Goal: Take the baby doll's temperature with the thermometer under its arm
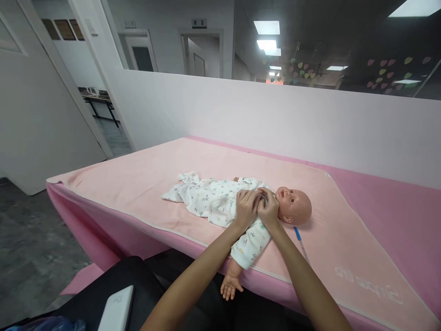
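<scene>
A bald baby doll [299, 207] lies on its back on the pink blanket [138, 184], its head to the right. It wears a white printed romper [215, 197]. Both my hands meet at the romper's chest, just below the doll's chin. My left hand [245, 209] has its fingers curled in on the fabric. Close against it, my right hand [268, 207] is also closed on the cloth near the neck. What lies between my fingertips is mostly hidden. One doll arm [232, 280] reaches toward me over the table's edge.
A pen with a blue end [298, 234] lies beside the doll's head, partly behind my right forearm. A white box-like object [116, 308] rests by my lap at the lower left. Behind the table runs a white partition [275, 119] with glass above. A door [41, 101] stands at left.
</scene>
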Tool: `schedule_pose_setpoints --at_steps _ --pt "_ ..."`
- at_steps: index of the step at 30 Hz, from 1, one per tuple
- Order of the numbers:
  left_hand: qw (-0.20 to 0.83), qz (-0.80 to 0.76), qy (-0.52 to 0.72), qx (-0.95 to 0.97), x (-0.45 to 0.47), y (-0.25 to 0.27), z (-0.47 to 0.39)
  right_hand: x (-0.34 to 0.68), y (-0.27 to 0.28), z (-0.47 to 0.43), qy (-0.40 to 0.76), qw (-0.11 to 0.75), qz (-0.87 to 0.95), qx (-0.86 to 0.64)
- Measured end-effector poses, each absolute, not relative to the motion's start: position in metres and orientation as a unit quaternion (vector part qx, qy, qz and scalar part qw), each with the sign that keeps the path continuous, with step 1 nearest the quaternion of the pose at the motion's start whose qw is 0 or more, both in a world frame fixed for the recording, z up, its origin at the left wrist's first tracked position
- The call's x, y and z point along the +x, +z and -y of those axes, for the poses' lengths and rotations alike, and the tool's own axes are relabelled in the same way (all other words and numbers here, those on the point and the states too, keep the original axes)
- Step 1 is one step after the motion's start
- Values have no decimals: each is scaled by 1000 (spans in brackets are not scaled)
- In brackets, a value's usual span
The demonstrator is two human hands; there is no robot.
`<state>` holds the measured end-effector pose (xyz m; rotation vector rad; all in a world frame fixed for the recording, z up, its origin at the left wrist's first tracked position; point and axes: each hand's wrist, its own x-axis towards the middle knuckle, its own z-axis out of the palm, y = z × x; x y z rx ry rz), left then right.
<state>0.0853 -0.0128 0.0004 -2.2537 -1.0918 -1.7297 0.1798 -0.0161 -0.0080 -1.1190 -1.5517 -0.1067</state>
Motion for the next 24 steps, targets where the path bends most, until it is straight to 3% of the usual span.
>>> schedule_pose_setpoints --at_steps 24 --pt "33 364 -594 -717 86 0 15 179 -16 12 -63 567 658 -492"
